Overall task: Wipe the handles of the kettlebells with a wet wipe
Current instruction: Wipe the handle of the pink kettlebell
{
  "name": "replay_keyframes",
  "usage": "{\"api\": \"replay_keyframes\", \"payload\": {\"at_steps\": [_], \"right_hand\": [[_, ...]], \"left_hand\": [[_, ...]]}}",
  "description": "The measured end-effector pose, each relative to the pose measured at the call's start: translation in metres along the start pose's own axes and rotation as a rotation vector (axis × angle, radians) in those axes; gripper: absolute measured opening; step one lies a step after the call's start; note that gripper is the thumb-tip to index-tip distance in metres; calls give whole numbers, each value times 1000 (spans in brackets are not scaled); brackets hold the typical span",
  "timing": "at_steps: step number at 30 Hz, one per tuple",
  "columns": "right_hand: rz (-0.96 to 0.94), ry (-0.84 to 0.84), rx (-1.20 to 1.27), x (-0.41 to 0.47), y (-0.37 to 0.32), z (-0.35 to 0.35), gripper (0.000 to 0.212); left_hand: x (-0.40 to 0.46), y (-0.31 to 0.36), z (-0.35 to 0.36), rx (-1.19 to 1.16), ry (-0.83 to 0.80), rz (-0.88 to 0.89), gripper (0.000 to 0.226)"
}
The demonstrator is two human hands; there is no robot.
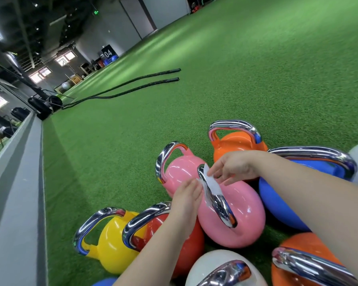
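Observation:
Several coloured kettlebells with chrome handles stand on green turf. A white wet wipe (pixel 211 183) is draped over the chrome handle (pixel 220 205) of the near pink kettlebell (pixel 242 219). My right hand (pixel 234 167) pinches the wipe's upper edge with its fingertips. My left hand (pixel 187 196) lies against the wipe's left side, fingers straight, pressing it to the handle. A second pink kettlebell (pixel 178 172) stands just behind.
Around the pink one stand a yellow kettlebell (pixel 114 242), a red one (pixel 186 244), an orange one (pixel 236 141), a blue one (pixel 281 195), a white one (pixel 215 267) and another orange (pixel 302 254). Battle ropes (pixel 132 85) lie on the turf (pixel 256 79). A grey ledge (pixel 15 182) runs along the left.

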State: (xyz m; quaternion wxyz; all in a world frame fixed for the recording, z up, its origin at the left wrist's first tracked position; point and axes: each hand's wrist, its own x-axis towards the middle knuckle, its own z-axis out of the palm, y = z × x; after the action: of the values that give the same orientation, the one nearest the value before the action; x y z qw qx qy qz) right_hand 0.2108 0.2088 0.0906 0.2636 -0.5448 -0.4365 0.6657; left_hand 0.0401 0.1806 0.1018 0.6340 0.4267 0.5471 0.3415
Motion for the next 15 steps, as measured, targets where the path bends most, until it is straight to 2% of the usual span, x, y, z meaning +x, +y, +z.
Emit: {"api": "replay_keyframes", "payload": {"at_steps": [2, 4, 5, 7, 9, 12, 15], "right_hand": [[2, -7, -68, 1, 0, 3, 53], [-7, -21, -108, 1, -2, 6, 54], [-17, -34, -119, 1, -3, 8, 53], [-36, -42, -131, 0, -6, 13, 50], [-50, 2, -106, 3, -6, 15, 50], [-43, 95, 19, 11, -2, 11, 52], [-39, 149, 19, 9, -1, 6, 31]], "left_hand": [[-5, -1, 2, 408, 48, 208, 33], [-11, -5, 4, 766, 47, 521, 36], [-13, -8, 6, 880, 8, 664, 37], [-18, -11, 12, 1062, -97, 823, 43], [-18, -14, 14, 1265, -135, 884, 60], [-11, -15, 13, 1500, -52, 814, 71], [-7, -15, 8, 1554, 3, 801, 42]]}}
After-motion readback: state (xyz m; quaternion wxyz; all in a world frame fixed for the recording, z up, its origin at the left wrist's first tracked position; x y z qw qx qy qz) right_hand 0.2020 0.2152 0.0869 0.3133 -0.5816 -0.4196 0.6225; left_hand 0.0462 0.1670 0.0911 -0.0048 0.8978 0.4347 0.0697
